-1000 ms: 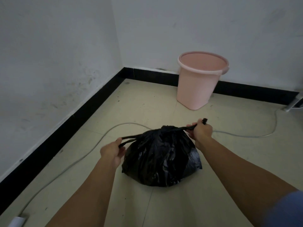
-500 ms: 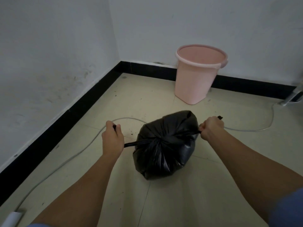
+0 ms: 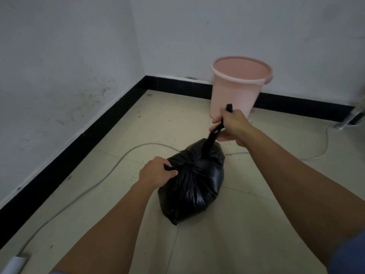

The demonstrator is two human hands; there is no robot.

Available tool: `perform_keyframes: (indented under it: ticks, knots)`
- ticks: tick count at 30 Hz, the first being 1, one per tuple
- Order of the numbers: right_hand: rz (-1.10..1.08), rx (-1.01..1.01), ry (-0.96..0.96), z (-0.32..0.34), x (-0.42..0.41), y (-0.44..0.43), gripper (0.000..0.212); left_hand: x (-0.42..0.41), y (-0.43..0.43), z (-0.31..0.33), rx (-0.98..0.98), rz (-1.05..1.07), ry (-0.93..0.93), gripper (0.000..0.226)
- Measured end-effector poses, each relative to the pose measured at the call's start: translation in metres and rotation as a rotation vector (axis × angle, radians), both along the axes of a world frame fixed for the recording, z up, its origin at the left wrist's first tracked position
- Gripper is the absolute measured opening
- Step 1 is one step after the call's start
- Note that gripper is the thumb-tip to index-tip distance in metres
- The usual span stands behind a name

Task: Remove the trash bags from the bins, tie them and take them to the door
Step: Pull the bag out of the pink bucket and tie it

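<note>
Black trash bag point(image 3: 192, 184) on the floor tiles point(image 3: 246, 224), near side of the pink bin point(image 3: 237, 89). Left hand point(image 3: 156, 173) clenched on one tie strip, right hand point(image 3: 231, 123) fisted around the other, well apart. Best pulled opposite, evenly, knot snug without tearing.

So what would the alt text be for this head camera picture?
Two bare hands pull the ties of a black trash bag on a tiled floor: left hand at its neck, right hand raised. An unlined pink bin stands behind, by the wall.
</note>
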State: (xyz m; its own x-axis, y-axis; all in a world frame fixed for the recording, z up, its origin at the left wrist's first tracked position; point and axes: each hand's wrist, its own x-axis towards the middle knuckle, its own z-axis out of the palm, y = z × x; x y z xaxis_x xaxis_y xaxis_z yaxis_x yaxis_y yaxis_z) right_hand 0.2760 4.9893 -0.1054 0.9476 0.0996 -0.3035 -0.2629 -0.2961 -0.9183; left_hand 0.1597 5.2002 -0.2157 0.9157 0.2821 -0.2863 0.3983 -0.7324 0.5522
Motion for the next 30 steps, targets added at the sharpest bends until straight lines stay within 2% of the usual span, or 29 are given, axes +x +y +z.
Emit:
perform_keyframes:
  ticks: [2,3,5,8,12,16,19,21,24,28,30]
  knots:
    - [0.079,0.123,0.038,0.001,-0.003,0.005,0.046,0.001,-0.002,0.0,-0.045,0.024,-0.049,0.023]
    - [0.115,0.099,0.058,-0.006,-0.006,0.005,0.052,0.001,-0.003,0.0,-0.067,0.038,-0.065,0.021]
    - [0.186,-0.083,0.103,-0.029,-0.015,0.002,0.06,0.001,-0.003,0.0,-0.094,0.058,-0.093,0.016]
    - [0.218,-0.284,0.183,-0.059,-0.023,0.002,0.045,0.001,-0.005,0.001,-0.123,0.085,-0.13,0.008]
    - [0.105,-0.058,0.197,-0.069,-0.015,0.004,0.02,0.006,-0.006,0.001,-0.138,0.117,-0.164,0.01]
    - [0.128,0.03,0.201,-0.078,-0.015,0.015,0.023,0.008,-0.008,0.005,-0.319,0.143,-0.172,0.007]
    - [0.059,-0.121,0.078,-0.094,-0.014,0.02,0.017,0.005,-0.01,0.011,-0.382,0.154,-0.156,0.01]
    - [0.038,-0.168,-0.093,-0.098,-0.016,0.023,0.025,0.003,-0.009,0.015,-0.412,0.169,-0.146,0.009]
    - [0.059,-0.032,-0.261,-0.085,-0.023,0.033,0.032,-0.001,-0.005,0.023,-0.452,0.196,-0.126,0.007]
    - [0.129,0.209,-0.255,-0.064,-0.031,0.052,0.02,-0.001,-0.001,0.034,-0.529,0.246,-0.093,0.008]
    - [0.19,0.09,-0.293,-0.062,-0.027,0.058,0.024,0.0,0.002,0.04,-0.557,0.233,-0.078,0.008]
